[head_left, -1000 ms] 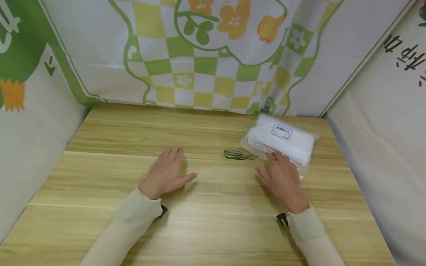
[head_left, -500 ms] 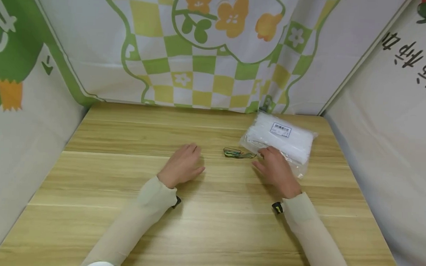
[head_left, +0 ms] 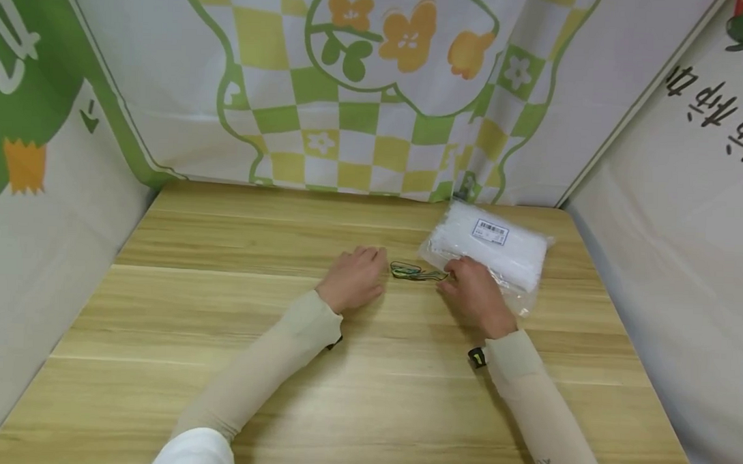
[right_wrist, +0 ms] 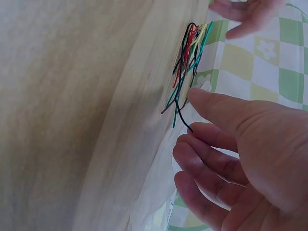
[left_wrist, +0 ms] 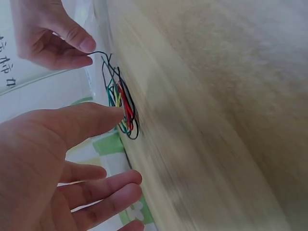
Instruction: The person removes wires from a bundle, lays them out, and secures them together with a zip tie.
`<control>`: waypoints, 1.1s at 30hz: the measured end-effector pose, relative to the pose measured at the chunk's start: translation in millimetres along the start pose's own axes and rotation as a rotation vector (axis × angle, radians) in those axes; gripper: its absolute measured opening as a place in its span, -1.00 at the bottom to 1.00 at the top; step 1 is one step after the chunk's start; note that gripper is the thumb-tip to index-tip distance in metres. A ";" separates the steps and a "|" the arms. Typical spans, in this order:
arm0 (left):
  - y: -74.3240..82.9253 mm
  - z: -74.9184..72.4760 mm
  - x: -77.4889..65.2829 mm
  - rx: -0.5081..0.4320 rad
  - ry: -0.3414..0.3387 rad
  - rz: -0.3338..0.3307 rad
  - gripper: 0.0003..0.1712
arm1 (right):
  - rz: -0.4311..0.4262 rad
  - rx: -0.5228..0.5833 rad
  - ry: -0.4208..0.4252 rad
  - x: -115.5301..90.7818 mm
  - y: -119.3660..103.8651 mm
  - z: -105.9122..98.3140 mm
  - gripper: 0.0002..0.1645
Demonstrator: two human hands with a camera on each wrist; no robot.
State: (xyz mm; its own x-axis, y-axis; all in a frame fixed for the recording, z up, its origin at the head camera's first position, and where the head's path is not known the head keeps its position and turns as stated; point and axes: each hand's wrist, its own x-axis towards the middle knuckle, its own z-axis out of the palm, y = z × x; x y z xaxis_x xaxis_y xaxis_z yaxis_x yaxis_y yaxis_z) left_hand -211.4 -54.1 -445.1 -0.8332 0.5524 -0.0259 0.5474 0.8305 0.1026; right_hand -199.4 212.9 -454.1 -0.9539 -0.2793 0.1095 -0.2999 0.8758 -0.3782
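Observation:
A small bundle of thin coloured wires (head_left: 407, 271) lies on the table between the two hands; black, red, yellow and green strands show in the right wrist view. My right hand (head_left: 472, 295) is at the bundle's right end. There, the loose tip of a black wire (right_wrist: 182, 115) meets the index fingertip, while the thumb (right_wrist: 211, 103) stands apart from that finger. My left hand (head_left: 353, 280) is just left of the bundle, its fingers loosely bent and apart, holding nothing. In the left wrist view its thumb (left_wrist: 96, 120) overlaps the wires.
A clear plastic bag (head_left: 494, 246) packed with white items and bearing a barcode label (head_left: 491, 231) lies at the back right, right behind my right hand. The wooden table (head_left: 366, 396) ends at a checked cloth backdrop (head_left: 356, 143), with printed cloth walls on both sides.
My left hand has moved right across the table to the bundle's left end. My right hand has shifted slightly left, off the bag's front edge, to the wire ends.

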 end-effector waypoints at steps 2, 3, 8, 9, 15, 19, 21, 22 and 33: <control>2.7 0.3 6.0 -0.008 -0.010 -0.005 -0.39 | -0.004 -0.003 -0.004 1.6 0.1 0.5 -0.66; 3.9 0.6 9.2 -0.010 -0.014 -0.005 -0.42 | -0.004 -0.005 -0.006 2.3 0.3 0.9 -0.68; 12.2 -0.6 25.3 -0.022 -0.042 -0.004 -0.45 | -0.007 -0.011 0.002 4.4 0.8 0.4 -0.79; 13.8 -1.1 28.3 -0.026 -0.045 -0.003 -0.44 | -0.004 -0.006 0.003 4.7 0.9 0.3 -0.80; 21.1 -0.4 43.9 -0.007 -0.098 0.018 -0.40 | -0.005 0.024 -0.009 9.2 2.2 4.1 -0.87; 22.7 2.2 51.5 0.006 -0.130 0.030 -0.40 | -0.011 0.017 -0.012 12.2 1.8 7.5 -0.91; 22.4 3.2 54.9 0.003 -0.130 0.035 -0.43 | -0.011 0.013 -0.012 13.1 1.0 8.5 -0.92; 22.0 3.4 56.4 -0.001 -0.127 0.039 -0.44 | -0.013 0.009 -0.011 13.7 0.6 9.1 -0.92; 24.6 8.9 64.3 0.013 -0.087 0.120 -0.61 | 0.019 0.023 -0.067 17.4 -4.4 13.5 -0.81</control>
State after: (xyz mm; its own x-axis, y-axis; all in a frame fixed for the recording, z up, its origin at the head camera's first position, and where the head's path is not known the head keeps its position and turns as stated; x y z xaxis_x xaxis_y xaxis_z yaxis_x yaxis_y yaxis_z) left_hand -250.9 2.5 -453.1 -0.7524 0.6510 -0.1001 0.6438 0.7590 0.0971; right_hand -214.5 198.9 -462.9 -0.9566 -0.2886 0.0408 -0.2802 0.8722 -0.4009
